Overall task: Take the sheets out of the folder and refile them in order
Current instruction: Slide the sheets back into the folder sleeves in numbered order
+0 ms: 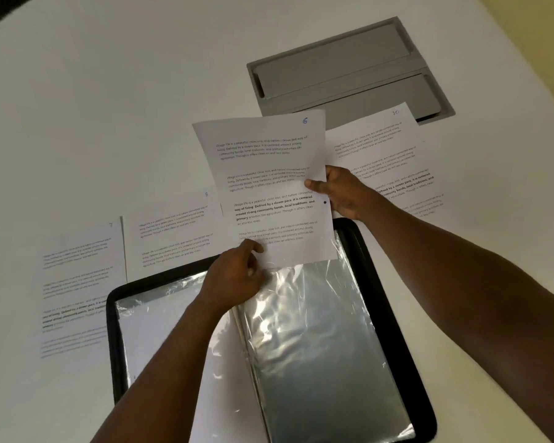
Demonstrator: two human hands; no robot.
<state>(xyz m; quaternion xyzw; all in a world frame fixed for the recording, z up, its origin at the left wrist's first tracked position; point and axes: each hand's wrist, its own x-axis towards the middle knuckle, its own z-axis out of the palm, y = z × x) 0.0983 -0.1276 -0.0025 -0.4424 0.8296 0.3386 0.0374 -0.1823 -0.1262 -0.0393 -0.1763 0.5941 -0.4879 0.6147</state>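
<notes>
A black folder [385, 298] lies open on the white table, its shiny plastic sleeves [317, 340] spread out. A printed sheet marked 6 [269, 174] sticks up out of the top of the right-hand sleeve. My right hand [339, 191] pinches this sheet at its right edge. My left hand [237, 276] holds the sleeve's top edge at the sheet's lower left corner. Loose printed sheets lie on the table: one marked 5 [173, 231], one marked 7 [77, 282] at the left, and one marked 10 [387, 148] at the right, with another partly hidden under my right arm.
A grey recessed cable hatch [349, 71] is set into the table [109, 107] behind the sheets. The table's far right edge meets a yellowish wall [544, 33]. A dark corner shows at the top left.
</notes>
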